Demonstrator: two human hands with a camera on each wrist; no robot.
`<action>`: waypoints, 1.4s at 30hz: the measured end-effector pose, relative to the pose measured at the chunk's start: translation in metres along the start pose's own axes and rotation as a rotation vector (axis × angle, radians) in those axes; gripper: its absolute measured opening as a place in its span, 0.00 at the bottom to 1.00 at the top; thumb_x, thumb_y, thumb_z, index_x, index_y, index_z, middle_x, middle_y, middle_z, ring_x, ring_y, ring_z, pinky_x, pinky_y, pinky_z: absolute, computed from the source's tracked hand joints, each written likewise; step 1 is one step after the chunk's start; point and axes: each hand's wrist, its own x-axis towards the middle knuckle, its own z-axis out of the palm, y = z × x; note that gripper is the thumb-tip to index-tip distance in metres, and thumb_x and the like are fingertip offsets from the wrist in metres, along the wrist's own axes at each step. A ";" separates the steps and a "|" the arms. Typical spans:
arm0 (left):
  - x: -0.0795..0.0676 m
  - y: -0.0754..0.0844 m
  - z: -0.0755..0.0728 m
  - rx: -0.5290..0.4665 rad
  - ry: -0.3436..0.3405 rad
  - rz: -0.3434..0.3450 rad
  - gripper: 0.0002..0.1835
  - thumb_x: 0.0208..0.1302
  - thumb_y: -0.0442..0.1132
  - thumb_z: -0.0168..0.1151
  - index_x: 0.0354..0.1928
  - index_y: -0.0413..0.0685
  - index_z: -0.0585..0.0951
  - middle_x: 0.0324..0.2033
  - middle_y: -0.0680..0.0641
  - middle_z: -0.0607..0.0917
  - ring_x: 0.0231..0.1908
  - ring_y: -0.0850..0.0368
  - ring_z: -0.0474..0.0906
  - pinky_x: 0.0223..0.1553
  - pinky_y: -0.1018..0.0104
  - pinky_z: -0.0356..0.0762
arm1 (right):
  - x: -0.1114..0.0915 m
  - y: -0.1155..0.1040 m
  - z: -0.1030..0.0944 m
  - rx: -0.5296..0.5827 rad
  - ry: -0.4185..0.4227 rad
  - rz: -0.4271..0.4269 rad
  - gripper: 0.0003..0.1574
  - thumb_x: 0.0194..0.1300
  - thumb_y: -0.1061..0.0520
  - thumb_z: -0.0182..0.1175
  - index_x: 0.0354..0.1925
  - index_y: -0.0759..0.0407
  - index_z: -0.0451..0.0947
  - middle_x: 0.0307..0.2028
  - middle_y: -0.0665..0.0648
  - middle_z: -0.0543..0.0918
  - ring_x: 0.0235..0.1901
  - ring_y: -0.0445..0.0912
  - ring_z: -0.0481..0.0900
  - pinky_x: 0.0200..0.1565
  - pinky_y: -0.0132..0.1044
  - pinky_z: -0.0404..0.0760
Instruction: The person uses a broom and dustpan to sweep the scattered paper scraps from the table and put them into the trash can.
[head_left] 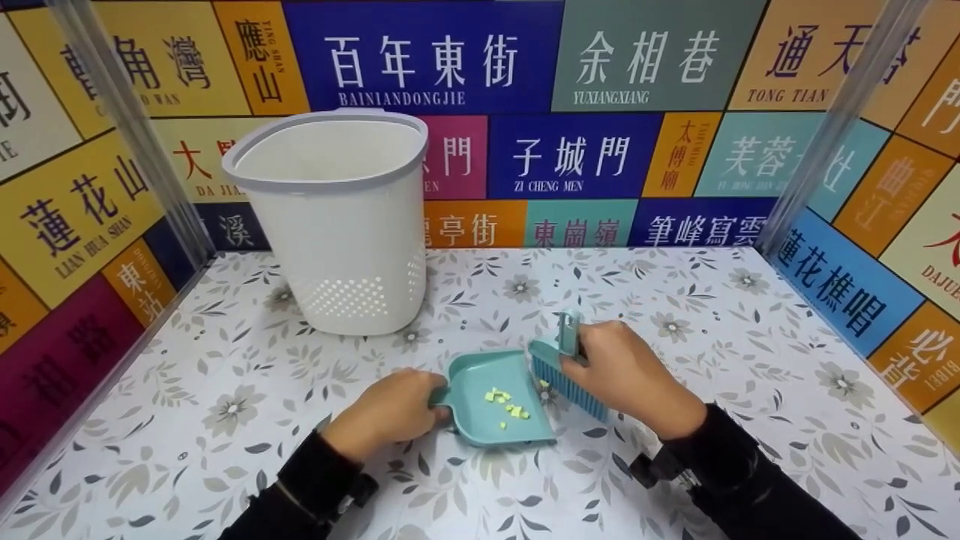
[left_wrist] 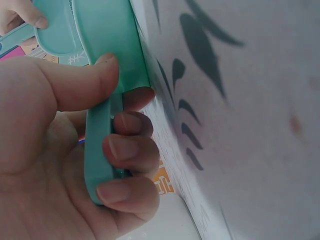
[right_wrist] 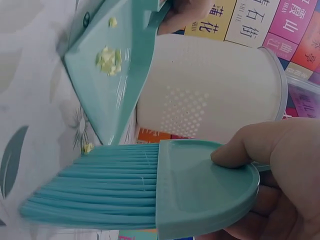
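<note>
My left hand (head_left: 397, 405) grips the handle of a teal dustpan (head_left: 480, 367) that lies on the table; in the left wrist view the fingers (left_wrist: 125, 147) curl round that handle. Several small yellow-green pieces (head_left: 516, 411) lie in the pan. My right hand (head_left: 626, 375) holds a small teal hand brush (right_wrist: 210, 185), its bristles (right_wrist: 105, 185) pointing down to the table just right of the pan's open edge. One yellow piece (right_wrist: 88, 148) sits on the table between the bristles and that edge.
A tall white bin (head_left: 337, 247) with a grey rim and small holes stands behind the dustpan, to the left. The table is covered with a leaf-patterned cloth (head_left: 712, 345). Panels with printed signs (head_left: 420, 60) enclose the back and sides.
</note>
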 end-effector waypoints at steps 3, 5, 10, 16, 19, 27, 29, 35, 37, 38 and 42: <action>-0.001 0.000 0.000 -0.003 0.002 -0.002 0.09 0.68 0.43 0.73 0.33 0.52 0.80 0.26 0.51 0.77 0.31 0.52 0.74 0.38 0.51 0.75 | -0.001 -0.005 0.002 0.019 -0.011 -0.015 0.17 0.64 0.64 0.69 0.23 0.54 0.73 0.19 0.47 0.72 0.19 0.40 0.66 0.22 0.32 0.66; -0.002 0.001 -0.001 -0.009 0.008 0.000 0.10 0.67 0.42 0.73 0.32 0.52 0.80 0.25 0.51 0.76 0.30 0.53 0.74 0.37 0.52 0.74 | -0.001 -0.008 0.003 0.028 -0.004 -0.035 0.15 0.64 0.64 0.69 0.24 0.54 0.76 0.21 0.47 0.76 0.20 0.39 0.69 0.22 0.32 0.68; -0.004 0.002 -0.001 -0.025 0.027 0.015 0.12 0.66 0.39 0.74 0.30 0.52 0.79 0.23 0.52 0.74 0.28 0.53 0.73 0.34 0.54 0.72 | -0.002 -0.013 0.004 0.090 0.018 -0.083 0.12 0.63 0.65 0.67 0.25 0.54 0.79 0.22 0.48 0.81 0.22 0.39 0.73 0.25 0.32 0.73; -0.003 0.003 -0.002 -0.013 0.029 0.021 0.11 0.67 0.39 0.74 0.31 0.52 0.79 0.23 0.51 0.75 0.29 0.53 0.73 0.35 0.53 0.73 | -0.002 -0.015 -0.002 0.200 0.027 -0.083 0.05 0.67 0.63 0.68 0.41 0.60 0.89 0.36 0.54 0.91 0.31 0.41 0.85 0.29 0.32 0.80; -0.002 0.003 -0.002 -0.007 0.025 0.015 0.11 0.67 0.40 0.74 0.31 0.52 0.79 0.24 0.51 0.75 0.29 0.53 0.73 0.35 0.53 0.73 | -0.001 -0.011 -0.007 0.159 0.082 -0.049 0.02 0.67 0.62 0.68 0.39 0.60 0.88 0.35 0.55 0.91 0.29 0.41 0.83 0.26 0.32 0.80; -0.002 0.003 0.000 -0.005 0.019 -0.006 0.12 0.67 0.41 0.74 0.31 0.52 0.79 0.24 0.51 0.76 0.31 0.52 0.73 0.37 0.51 0.74 | 0.001 0.003 -0.007 -0.092 0.135 -0.018 0.32 0.65 0.64 0.69 0.21 0.48 0.56 0.20 0.46 0.56 0.20 0.41 0.60 0.24 0.35 0.63; -0.002 0.003 0.000 -0.002 0.019 -0.007 0.12 0.67 0.42 0.74 0.31 0.53 0.78 0.25 0.51 0.76 0.31 0.52 0.73 0.37 0.51 0.74 | 0.000 0.002 -0.003 -0.088 0.110 -0.020 0.32 0.64 0.65 0.70 0.20 0.49 0.57 0.19 0.45 0.57 0.20 0.41 0.61 0.23 0.35 0.64; -0.002 0.003 0.000 -0.002 0.028 0.009 0.13 0.67 0.41 0.74 0.30 0.53 0.77 0.24 0.51 0.75 0.31 0.52 0.72 0.37 0.51 0.73 | -0.005 -0.014 0.008 -0.009 0.040 -0.048 0.23 0.63 0.64 0.72 0.21 0.52 0.68 0.18 0.47 0.68 0.18 0.39 0.66 0.20 0.32 0.68; -0.002 0.002 0.000 -0.001 0.036 0.025 0.13 0.66 0.40 0.74 0.30 0.52 0.77 0.24 0.51 0.74 0.31 0.52 0.72 0.36 0.51 0.72 | -0.008 -0.021 0.010 0.017 0.024 -0.065 0.23 0.64 0.65 0.72 0.22 0.52 0.69 0.18 0.46 0.70 0.18 0.38 0.66 0.20 0.32 0.69; -0.002 0.002 0.000 0.002 0.039 0.029 0.12 0.67 0.40 0.73 0.30 0.52 0.77 0.24 0.52 0.75 0.31 0.52 0.72 0.36 0.51 0.72 | -0.009 -0.025 0.011 0.036 0.016 -0.073 0.22 0.63 0.65 0.72 0.22 0.52 0.70 0.18 0.46 0.71 0.18 0.37 0.67 0.20 0.31 0.70; -0.002 0.002 0.001 0.009 0.040 0.030 0.09 0.67 0.41 0.73 0.33 0.51 0.80 0.25 0.51 0.76 0.32 0.52 0.74 0.38 0.49 0.75 | -0.014 -0.035 0.016 0.074 0.023 -0.124 0.19 0.61 0.66 0.73 0.22 0.53 0.74 0.20 0.46 0.77 0.19 0.36 0.70 0.20 0.30 0.74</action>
